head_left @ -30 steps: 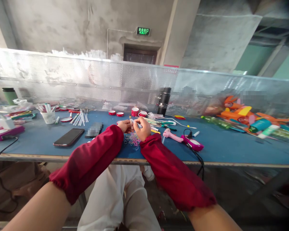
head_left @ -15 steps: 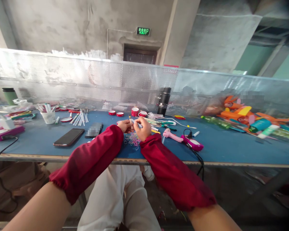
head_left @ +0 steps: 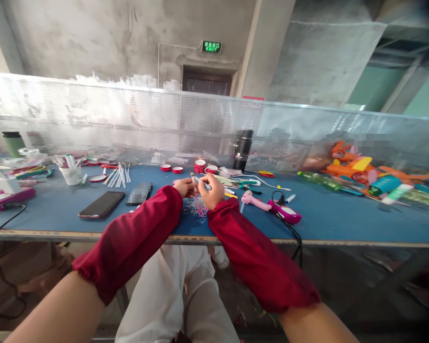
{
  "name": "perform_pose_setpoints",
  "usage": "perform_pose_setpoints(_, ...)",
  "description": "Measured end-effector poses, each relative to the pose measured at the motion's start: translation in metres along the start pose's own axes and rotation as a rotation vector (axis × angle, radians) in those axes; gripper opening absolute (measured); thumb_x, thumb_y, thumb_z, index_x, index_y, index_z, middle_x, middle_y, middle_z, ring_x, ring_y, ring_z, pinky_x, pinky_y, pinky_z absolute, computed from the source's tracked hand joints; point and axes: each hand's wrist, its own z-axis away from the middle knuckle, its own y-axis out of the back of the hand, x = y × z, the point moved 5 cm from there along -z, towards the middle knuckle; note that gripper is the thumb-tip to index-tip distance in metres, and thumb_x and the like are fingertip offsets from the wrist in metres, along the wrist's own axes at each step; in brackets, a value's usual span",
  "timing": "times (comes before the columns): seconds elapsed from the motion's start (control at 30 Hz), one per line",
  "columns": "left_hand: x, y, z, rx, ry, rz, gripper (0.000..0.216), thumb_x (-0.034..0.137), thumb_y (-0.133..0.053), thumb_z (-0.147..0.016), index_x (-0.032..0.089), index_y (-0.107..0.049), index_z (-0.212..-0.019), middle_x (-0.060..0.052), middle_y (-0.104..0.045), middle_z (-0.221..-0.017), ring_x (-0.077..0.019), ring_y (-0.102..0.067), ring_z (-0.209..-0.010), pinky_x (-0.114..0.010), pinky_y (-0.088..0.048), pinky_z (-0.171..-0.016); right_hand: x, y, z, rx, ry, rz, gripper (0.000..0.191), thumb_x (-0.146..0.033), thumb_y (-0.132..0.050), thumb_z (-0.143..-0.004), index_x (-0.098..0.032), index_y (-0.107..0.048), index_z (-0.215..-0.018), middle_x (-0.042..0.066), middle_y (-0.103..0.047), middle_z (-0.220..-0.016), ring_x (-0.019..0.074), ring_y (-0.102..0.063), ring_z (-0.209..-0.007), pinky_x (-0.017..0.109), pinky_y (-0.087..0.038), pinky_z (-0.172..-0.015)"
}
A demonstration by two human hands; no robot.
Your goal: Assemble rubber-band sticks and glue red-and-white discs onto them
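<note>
Right hand [head_left: 214, 192]: fingers closed around slim pale-blue pen [head_left: 207, 186]. Left hand [head_left: 184, 187]: fingers pinched on small pale stick [head_left: 192, 175], yellowish at top.

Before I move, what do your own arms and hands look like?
A loose, dark-red fabric left sleeve cover and a matching right sleeve cover, both gathered at the upper ends. The left hand and right hand are ungloved.

A pair of dark red fabric oversleeves [head_left: 128, 238] is worn, gathered at the elbow ends and visibly creased. Off-white trousers [head_left: 157, 295], softly folded across the lap, are also worn.
</note>
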Motion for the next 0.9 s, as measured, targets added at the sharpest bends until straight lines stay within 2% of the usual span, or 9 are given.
perform_pose_setpoints(0.17,0.000,0.002,0.001,0.023,0.016,-0.015,0.019,0.038,-0.066,-0.087,0.020,-0.067,-0.093,-0.004,-0.068,-0.069,-0.0210,-0.066,-0.085,-0.032,-0.051,-0.073,0.001,0.001,0.000,0.010,0.005,-0.006,0.012,-0.025,-0.052,-0.086,-0.023,-0.056,-0.075,0.002,-0.063,-0.071,0.0173,-0.058,-0.069,0.029,-0.044,-0.069)
perform_pose_setpoints(0.27,0.000,0.001,0.000,-0.019,0.009,-0.005,0.019,0.038,-0.067,-0.086,0.020,-0.067,-0.094,-0.004,-0.067,-0.067,-0.0202,-0.066,-0.082,-0.032,-0.051,-0.072,0.001,0.000,-0.001,-0.003,0.014,-0.005,0.012,-0.025,-0.053,-0.086,-0.023,-0.057,-0.074,0.001,-0.063,-0.070,0.0174,-0.057,-0.068,0.030,-0.044,-0.068)
perform_pose_setpoints(0.4,-0.005,0.006,-0.007,-0.023,0.036,-0.028,0.019,0.037,-0.068,-0.085,0.020,-0.067,-0.094,-0.003,-0.066,-0.064,-0.0179,-0.066,-0.074,-0.029,-0.051,-0.066,0.003,0.002,-0.001,0.034,-0.019,0.002,0.012,-0.024,-0.053,-0.085,-0.023,-0.057,-0.075,0.001,-0.063,-0.070,0.0171,-0.058,-0.067,0.029,-0.043,-0.067)
perform_pose_setpoints(0.57,-0.010,0.010,-0.016,0.004,0.077,-0.056,0.017,0.030,-0.068,-0.086,0.014,-0.064,-0.091,-0.003,-0.064,-0.062,-0.0152,-0.065,-0.059,-0.024,-0.045,-0.052,-0.001,-0.002,0.000,-0.030,0.005,-0.027,0.011,-0.025,-0.053,-0.086,-0.022,-0.059,-0.077,0.002,-0.064,-0.071,0.0172,-0.059,-0.070,0.029,-0.045,-0.069)
perform_pose_setpoints(0.63,-0.011,0.010,-0.017,0.005,0.091,-0.055,0.015,0.028,-0.068,-0.085,0.014,-0.063,-0.089,-0.003,-0.066,-0.065,-0.0127,-0.063,-0.053,-0.021,-0.041,-0.046,0.001,-0.001,0.000,-0.015,-0.006,-0.023,0.011,-0.025,-0.053,-0.086,-0.022,-0.059,-0.078,0.001,-0.064,-0.072,0.0171,-0.059,-0.069,0.029,-0.046,-0.069)
perform_pose_setpoints(0.77,-0.013,0.011,-0.018,-0.017,0.107,-0.058,0.016,0.028,-0.070,-0.083,0.014,-0.063,-0.088,-0.005,-0.069,-0.071,-0.0118,-0.064,-0.053,-0.019,-0.042,-0.045,0.005,0.004,-0.002,0.068,-0.034,-0.006,0.011,-0.026,-0.053,-0.087,-0.022,-0.059,-0.079,0.001,-0.065,-0.073,0.0174,-0.061,-0.069,0.029,-0.047,-0.069)
perform_pose_setpoints(0.9,-0.013,0.012,-0.019,-0.003,0.099,-0.086,0.011,0.026,-0.066,-0.085,0.015,-0.063,-0.086,-0.006,-0.071,-0.074,-0.0121,-0.064,-0.054,-0.019,-0.039,-0.044,0.005,0.003,-0.003,0.039,-0.022,-0.026,0.013,-0.027,-0.052,-0.090,-0.023,-0.062,-0.084,0.002,-0.068,-0.077,0.0183,-0.063,-0.072,0.030,-0.048,-0.072)
